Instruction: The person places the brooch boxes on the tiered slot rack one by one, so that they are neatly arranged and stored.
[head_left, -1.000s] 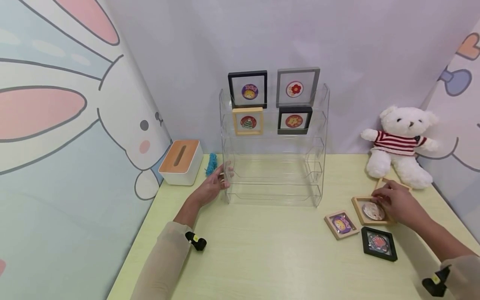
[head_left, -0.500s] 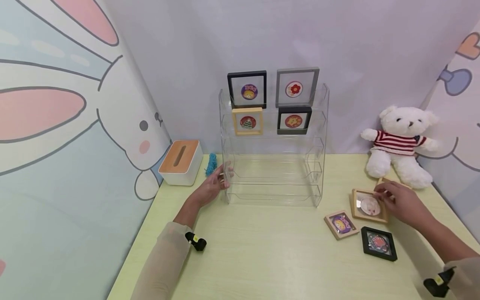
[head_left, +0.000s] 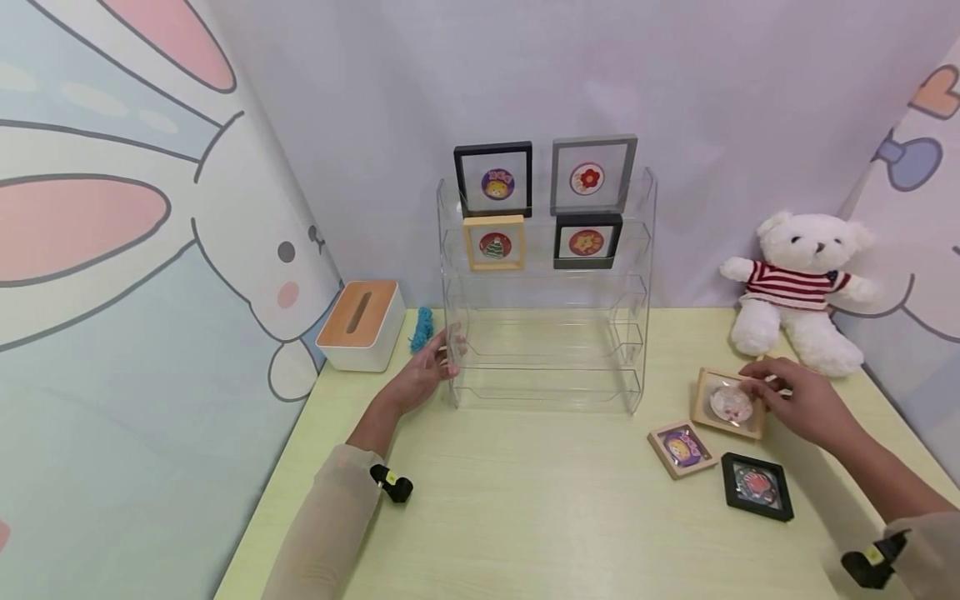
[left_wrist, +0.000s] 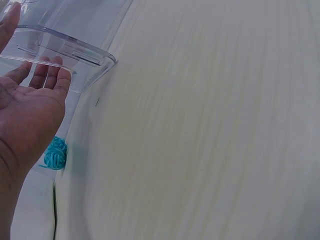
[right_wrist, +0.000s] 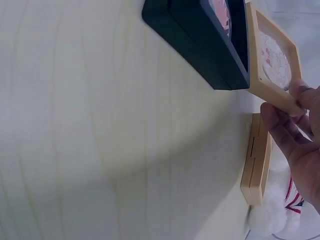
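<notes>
Between thumb and fingers, my right hand (head_left: 806,406) pinches the right side of a pale wooden picture frame (head_left: 729,405) with a whitish round piece in its clear pane. In the right wrist view that picture frame (right_wrist: 275,60) is tilted up, behind a black frame (right_wrist: 200,42). My left hand (head_left: 420,381) is at the lower left side of a clear tiered display rack (head_left: 547,368). In the left wrist view its loosely bent fingers (left_wrist: 52,75) touch the rack's side, the thumb well apart. Two rows of framed round pictures stand on the upper tiers.
A small wooden frame (head_left: 682,449) and a black frame (head_left: 757,487) lie on the right of the table. Another wooden frame (right_wrist: 256,162) is mostly hidden by my right hand. Around stand a teddy bear (head_left: 801,279), a tissue box (head_left: 362,325) and blue cord (head_left: 422,329).
The pinched wooden frame has moved left and tilted up off the table, my right hand moving with it. The left hand and the rack have stayed in place.
</notes>
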